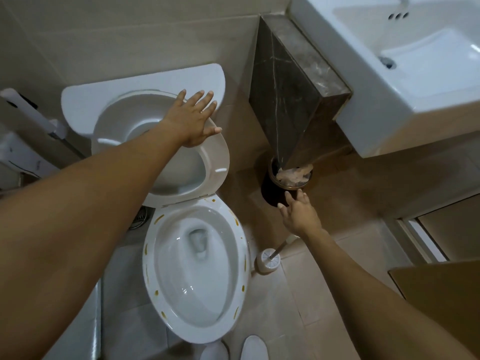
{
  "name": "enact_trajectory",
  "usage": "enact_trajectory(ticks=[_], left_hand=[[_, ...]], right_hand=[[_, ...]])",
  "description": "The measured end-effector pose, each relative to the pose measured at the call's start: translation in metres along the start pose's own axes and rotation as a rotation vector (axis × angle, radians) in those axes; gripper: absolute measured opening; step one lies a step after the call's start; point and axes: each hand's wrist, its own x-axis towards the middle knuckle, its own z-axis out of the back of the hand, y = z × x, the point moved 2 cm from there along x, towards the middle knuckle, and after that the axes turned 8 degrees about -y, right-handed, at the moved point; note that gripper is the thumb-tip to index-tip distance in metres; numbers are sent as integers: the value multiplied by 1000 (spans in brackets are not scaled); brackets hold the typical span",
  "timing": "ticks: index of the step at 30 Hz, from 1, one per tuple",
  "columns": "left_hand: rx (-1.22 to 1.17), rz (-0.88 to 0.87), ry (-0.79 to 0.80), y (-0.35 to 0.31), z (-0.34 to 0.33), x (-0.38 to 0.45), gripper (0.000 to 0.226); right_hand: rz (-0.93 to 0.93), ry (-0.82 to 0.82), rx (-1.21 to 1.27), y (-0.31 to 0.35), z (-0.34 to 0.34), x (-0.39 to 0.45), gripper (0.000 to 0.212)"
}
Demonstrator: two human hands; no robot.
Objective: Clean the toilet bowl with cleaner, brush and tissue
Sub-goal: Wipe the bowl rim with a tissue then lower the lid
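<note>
1. Nearest the viewer, two white slippers [235,349] stand on the tiled floor [291,307], just in front of the toilet.
2. The bowl [194,271] sits open below, water at its bottom, with yellow-brown spots dotted around its rim.
3. The left hand [193,120] lies flat, fingers spread and straight, against the raised seat [215,154] and lid, which lean back toward the cistern [78,100]. It grips nothing.
4. The right hand [298,214] hangs in the air, fingers loose and apart, holding nothing, between the bin [275,188] and the brush.
5. The brush [279,249] stands in a pale holder [267,263] on the floor just right of the bowl, its metal handle slanting up toward the right hand.
6. The bin holds crumpled tissue [293,174]. A sink [415,74] is up right.
7. Handling: the brush looks light and stiff; take it high on the thin handle, which may be slick. The glazed bowl is hard and slippery. No cleaner bottle is visible.
</note>
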Motion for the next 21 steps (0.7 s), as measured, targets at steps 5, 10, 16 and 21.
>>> enact_trajectory(ticks=[5,10,16,21], left_hand=[[-58,79,15,15,32,-34,72],[-180,185,3,28,75,-84,72],[-263,320,76,54,109,-156,63],[-343,435,111,58,126,-197,62]], right_hand=[[128,39,-21,58,74,6,53],[211,-21,-44,122,138,-12,57],[275,-30,-82,187,182,-46,62],[364,12,-109,220,202,-61,64]])
